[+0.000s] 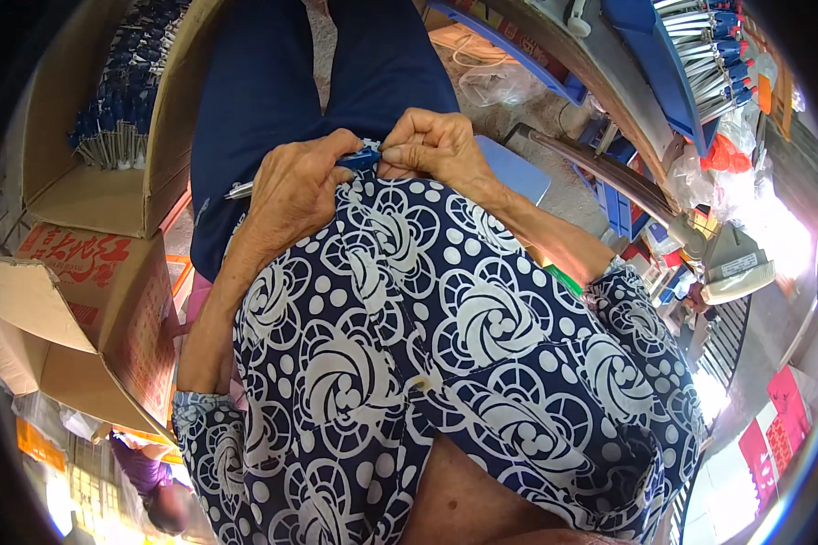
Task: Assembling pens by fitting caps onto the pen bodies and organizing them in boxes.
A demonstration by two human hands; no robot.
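My left hand (pixel 302 180) is closed around a slim pen-like item (pixel 359 160) with a blue end and a silver shaft. The narrow silver tip pokes out past the left side of that hand, and the blue end shows between thumb and forefinger. Directly beside it, my right hand (pixel 432 150) is pinched, fingertips right against the blue end; whatever small part they may grip is hidden. Both hands are close together over my lap, in front of the patterned navy-and-white top (pixel 500 318).
Left of my legs stands a cardboard box (pixel 91 195) packed with similar blue-and-silver items (pixel 123 100). Below it lies an open printed carton (pixel 109 291). At upper right, a blue tray (pixel 650 64) carries more silver shafts. A pale blue flat thing (pixel 515 171) sits beside my right forearm.
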